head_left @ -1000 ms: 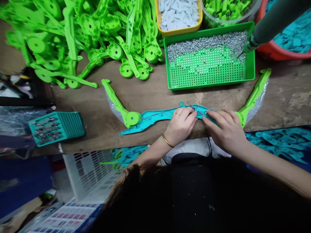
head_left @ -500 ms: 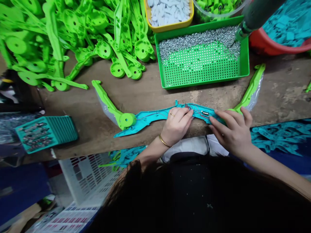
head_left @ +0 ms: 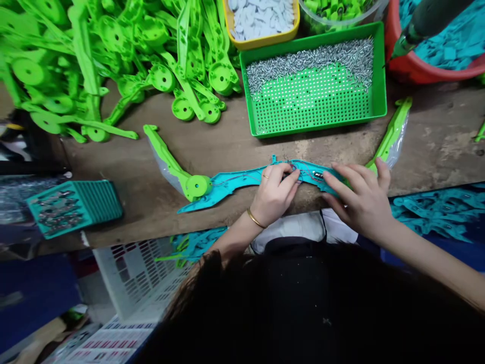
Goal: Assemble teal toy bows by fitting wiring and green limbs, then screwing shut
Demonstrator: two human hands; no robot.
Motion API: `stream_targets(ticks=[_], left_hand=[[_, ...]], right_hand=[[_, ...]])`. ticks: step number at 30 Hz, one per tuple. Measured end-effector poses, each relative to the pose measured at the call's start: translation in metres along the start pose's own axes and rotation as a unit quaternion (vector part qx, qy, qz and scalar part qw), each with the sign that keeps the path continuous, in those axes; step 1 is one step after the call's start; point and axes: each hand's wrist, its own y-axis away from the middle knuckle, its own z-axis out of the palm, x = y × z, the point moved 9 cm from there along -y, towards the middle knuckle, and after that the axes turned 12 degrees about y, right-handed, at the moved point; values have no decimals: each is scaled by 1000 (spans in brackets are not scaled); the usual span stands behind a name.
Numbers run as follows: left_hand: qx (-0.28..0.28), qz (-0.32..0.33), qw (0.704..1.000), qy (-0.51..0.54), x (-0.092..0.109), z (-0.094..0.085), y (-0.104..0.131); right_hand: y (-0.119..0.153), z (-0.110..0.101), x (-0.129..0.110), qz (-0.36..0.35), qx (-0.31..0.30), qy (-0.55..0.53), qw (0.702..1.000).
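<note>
- Blue shell (head_left: 223, 188), one, long and curved, hollow side up; lies across the surface (head_left: 212, 146), near its front edge, partly under both hands.
- Left green arm (head_left: 168, 157), with a round hub, set at the shell's left end and angled away from the person; clear film along its outer side.
- Right green arm (head_left: 388, 139), angled away likewise at the other end, its base behind the right hand; clear film on it too.
- Thin wires (head_left: 242, 178), reddish, running along the shell's hollow.
- Small metal part (head_left: 317, 175), seated in the shell between the hands.
- Left hand (head_left: 273, 194), gold ring and bracelet; fingers bent and bunched together at the shell's middle, by the wires. Whether they pinch anything, cannot tell.
- Right hand (head_left: 364, 199), fingers open and spread over the shell's right part, index fingertip beside the metal part.
- Green tray (head_left: 318, 130), perforated, beyond the shell; screws (head_left: 322, 59) heaped along its far side.
- Dark driver (head_left: 424, 25), tip down, right of the tray, above the rim of a red basin (head_left: 435, 74).
- Yellow container (head_left: 265, 42), white pieces inside, behind the tray.
- Green parts (head_left: 113, 40), piled at far left.
</note>
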Motion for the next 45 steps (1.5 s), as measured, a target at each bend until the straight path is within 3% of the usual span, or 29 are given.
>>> stream_targets(ticks=[9, 14, 17, 23, 32, 38, 45], left_hand=[[9, 11, 1000, -18, 3, -1, 0], [11, 4, 1000, -2, 2, 0, 1], [5, -1, 1000, -8, 1, 2, 2], [3, 4, 1000, -14, 1, 3, 2], [-3, -9, 1000, -3, -2, 3, 2], [-32, -17, 999, 19, -2, 4, 2], [-53, -78, 995, 29, -8, 3, -7]], right_hand=[[-38, 21, -2, 2, 11, -83, 996], [-43, 18, -17, -74, 37, -21, 996], [-43, 21, -22, -116, 11, -8, 993], [-52, 35, -5, -29, -65, -125, 990], [-59, 44, -1, 6, -69, -151, 986], [-61, 53, -2, -14, -122, -173, 977], [-62, 50, -5, -34, -106, -175, 978]])
